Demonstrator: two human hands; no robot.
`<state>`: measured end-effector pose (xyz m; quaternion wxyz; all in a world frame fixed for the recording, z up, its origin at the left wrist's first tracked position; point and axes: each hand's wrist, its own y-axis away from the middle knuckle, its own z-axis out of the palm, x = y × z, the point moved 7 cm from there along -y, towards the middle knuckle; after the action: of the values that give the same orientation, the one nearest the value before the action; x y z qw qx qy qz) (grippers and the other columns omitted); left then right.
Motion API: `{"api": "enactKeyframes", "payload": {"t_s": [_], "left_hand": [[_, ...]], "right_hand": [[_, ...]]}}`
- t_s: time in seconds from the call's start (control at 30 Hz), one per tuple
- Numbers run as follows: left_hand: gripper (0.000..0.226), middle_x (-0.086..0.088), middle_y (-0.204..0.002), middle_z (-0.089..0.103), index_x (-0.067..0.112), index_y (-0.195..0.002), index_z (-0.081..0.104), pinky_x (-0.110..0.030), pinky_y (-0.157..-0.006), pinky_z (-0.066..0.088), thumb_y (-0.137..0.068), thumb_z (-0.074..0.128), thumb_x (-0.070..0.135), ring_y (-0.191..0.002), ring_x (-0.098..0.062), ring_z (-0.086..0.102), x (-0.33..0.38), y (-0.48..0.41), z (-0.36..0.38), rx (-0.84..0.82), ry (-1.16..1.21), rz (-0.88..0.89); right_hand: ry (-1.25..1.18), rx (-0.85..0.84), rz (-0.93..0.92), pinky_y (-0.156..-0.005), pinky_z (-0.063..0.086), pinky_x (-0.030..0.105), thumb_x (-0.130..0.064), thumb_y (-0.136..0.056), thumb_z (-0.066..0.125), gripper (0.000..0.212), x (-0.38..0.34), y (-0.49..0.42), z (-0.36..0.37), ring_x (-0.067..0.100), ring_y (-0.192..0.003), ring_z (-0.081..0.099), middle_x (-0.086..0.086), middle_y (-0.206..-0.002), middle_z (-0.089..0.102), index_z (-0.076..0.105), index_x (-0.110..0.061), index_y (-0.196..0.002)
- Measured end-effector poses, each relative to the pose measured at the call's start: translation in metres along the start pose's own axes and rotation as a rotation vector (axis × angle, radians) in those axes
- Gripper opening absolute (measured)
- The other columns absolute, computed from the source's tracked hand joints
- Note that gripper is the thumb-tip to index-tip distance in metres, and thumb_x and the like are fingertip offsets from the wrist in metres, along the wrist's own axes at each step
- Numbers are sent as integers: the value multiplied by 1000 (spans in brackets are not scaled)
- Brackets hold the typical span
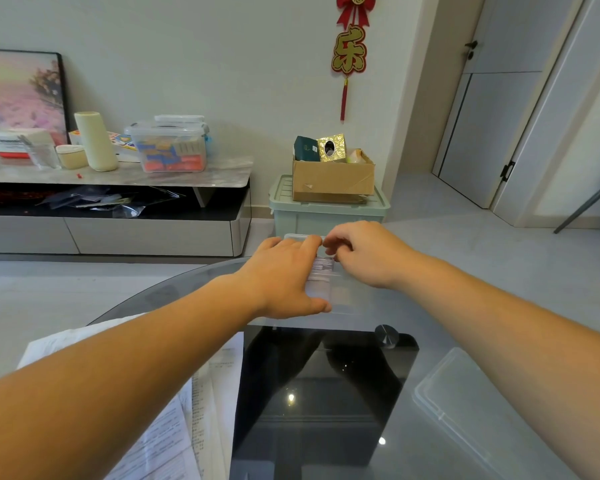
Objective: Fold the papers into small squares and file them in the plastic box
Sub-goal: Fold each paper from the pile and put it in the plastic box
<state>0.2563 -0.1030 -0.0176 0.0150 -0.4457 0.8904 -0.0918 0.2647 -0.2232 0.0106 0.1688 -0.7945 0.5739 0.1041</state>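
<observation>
Head view, translucent plastic box (342, 295), folded papers (323, 264)

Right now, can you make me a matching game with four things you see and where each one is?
Things:
1 plastic box
2 lid
3 papers
4 cardboard box

Places:
A on the green bin
B lying flat on the right side of the table
C held by the left hand
D on the table's left side

Pairs: 1-C, 2-B, 3-D, 4-A
</observation>
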Motion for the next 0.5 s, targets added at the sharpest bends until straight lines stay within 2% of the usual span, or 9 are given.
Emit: {"api": "enactKeyframes", "payload": {"t_s": [0.1,0.17,0.27,0.37,0.43,0.5], "left_hand": [[92,0,-135,55,20,-144,31,-38,-108,40,-76,73,66,-120,-20,52,0,-1,-1,4,51,-19],[93,-1,-134,55,20,-142,32,-39,-104,45,-73,79,61,-119,-21,51,-1,-2,-1,3,132,-31],[100,0,-144,44,22,-145,28,-41,-111,41,-70,85,54,-132,-20,38,-2,0,-5,-3,272,-27],[110,1,-156,30,23,-153,20,-41,-119,30,-70,84,57,-143,-20,24,-1,7,-15,27,204,-2],[114,0,-160,26,20,-156,16,-42,-121,28,-72,80,60,-147,-21,23,-3,16,-23,51,141,-27],[109,-1,-159,31,19,-156,18,-42,-119,33,-74,77,62,-145,-21,29,-7,31,-33,84,144,-70]], "right_hand": [[97,-102,-16,-95,49,41,-16,-100,39,32,-5,1,7,20,-106,60,5,-119,66,64,-16,-121],[121,-132,-23,-90,49,41,-19,-101,37,30,-6,0,10,21,-101,58,5,-116,65,61,-16,-118],[70,-118,-24,-93,49,39,-21,-101,37,30,-4,-1,10,18,-106,58,2,-122,63,55,-19,-125],[50,-59,-13,-97,49,41,-23,-101,40,31,-2,0,8,19,-109,58,1,-124,63,53,-21,-128],[72,8,0,-94,50,40,-25,-101,40,31,-2,4,4,19,-108,58,1,-123,65,55,-21,-128],[93,80,-7,-92,50,40,-26,-101,41,30,-5,11,-2,19,-108,59,1,-122,65,57,-21,-126]]}}
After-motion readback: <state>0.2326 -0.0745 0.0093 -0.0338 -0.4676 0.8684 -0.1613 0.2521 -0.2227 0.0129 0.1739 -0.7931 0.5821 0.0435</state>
